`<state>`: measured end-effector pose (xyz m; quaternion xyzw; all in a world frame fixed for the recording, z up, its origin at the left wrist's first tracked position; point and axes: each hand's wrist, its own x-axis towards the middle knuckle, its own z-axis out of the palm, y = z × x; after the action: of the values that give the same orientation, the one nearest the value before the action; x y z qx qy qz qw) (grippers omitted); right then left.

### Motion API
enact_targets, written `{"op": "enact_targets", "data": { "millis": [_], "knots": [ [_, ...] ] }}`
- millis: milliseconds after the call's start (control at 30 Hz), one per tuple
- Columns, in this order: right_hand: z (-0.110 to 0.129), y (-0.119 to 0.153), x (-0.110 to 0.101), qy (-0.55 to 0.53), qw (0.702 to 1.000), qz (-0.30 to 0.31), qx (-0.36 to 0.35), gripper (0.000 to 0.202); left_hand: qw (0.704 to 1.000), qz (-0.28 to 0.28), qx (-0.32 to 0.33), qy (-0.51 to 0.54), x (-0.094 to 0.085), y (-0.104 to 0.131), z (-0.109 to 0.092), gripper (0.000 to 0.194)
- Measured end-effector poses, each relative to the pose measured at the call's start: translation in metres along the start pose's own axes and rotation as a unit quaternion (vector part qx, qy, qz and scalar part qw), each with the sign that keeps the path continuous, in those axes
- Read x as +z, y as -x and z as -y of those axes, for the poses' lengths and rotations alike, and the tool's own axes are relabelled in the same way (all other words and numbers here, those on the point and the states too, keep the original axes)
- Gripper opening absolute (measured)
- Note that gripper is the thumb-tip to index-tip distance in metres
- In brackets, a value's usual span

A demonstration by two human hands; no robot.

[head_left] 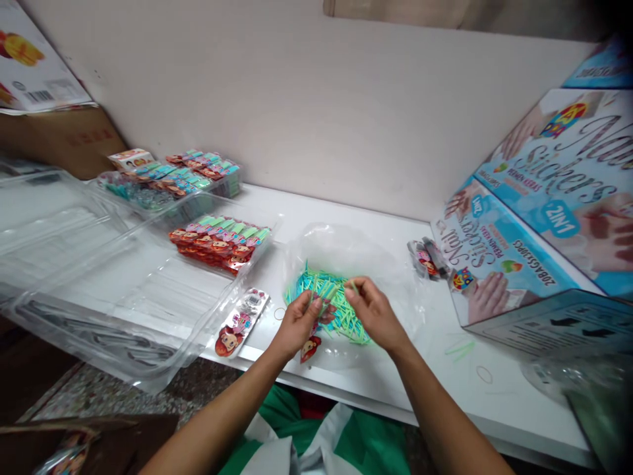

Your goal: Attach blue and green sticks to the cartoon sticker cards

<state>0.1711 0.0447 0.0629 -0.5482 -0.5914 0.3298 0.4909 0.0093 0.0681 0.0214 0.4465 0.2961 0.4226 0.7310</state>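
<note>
My left hand [298, 321] is closed on a small printed packet [310, 349] with a red-haired cartoon figure at its lower end. My right hand [374, 311] is pinched just to the right, with its fingertips at what looks like a thin green stick; the tips are too small to make out fully. Beneath both hands, a clear plastic bag [341, 241] lies spread on the white table and holds many thin green and blue sticks [353, 323]. Left of my left hand, a flat printed card [242, 322] with the same figure lies on the tabletop.
Clear plastic trays [148, 356] lie at left. Packed cartoon packets [220, 241] fill one tray's end, with more packets [180, 175] behind. Nail sticker boxes [554, 178] stand at right, near a small dark bundle [426, 257]. A rubber band [484, 375] lies near the front edge.
</note>
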Motion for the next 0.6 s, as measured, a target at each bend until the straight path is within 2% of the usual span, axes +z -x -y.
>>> {"op": "enact_targets", "data": {
  "millis": [100,233,400,600],
  "knots": [
    [-0.006,0.008,0.009,0.032,0.998,0.044,0.003,0.017,1.000,0.004,0.023,-0.004,0.001,-0.001,-0.006,0.029],
    [-0.003,0.008,0.012,0.053,0.998,0.014,-0.022,0.020,0.999,0.016,0.035,-0.008,0.000,0.002,-0.011,0.031],
    [0.009,0.008,0.008,0.035,0.998,-0.021,-0.037,0.013,0.998,0.058,0.034,-0.018,-0.008,0.006,-0.014,0.048],
    [0.013,0.007,0.007,0.028,0.997,-0.002,-0.070,0.011,0.994,0.044,0.051,-0.084,-0.010,0.006,-0.017,0.054]
  ]
}}
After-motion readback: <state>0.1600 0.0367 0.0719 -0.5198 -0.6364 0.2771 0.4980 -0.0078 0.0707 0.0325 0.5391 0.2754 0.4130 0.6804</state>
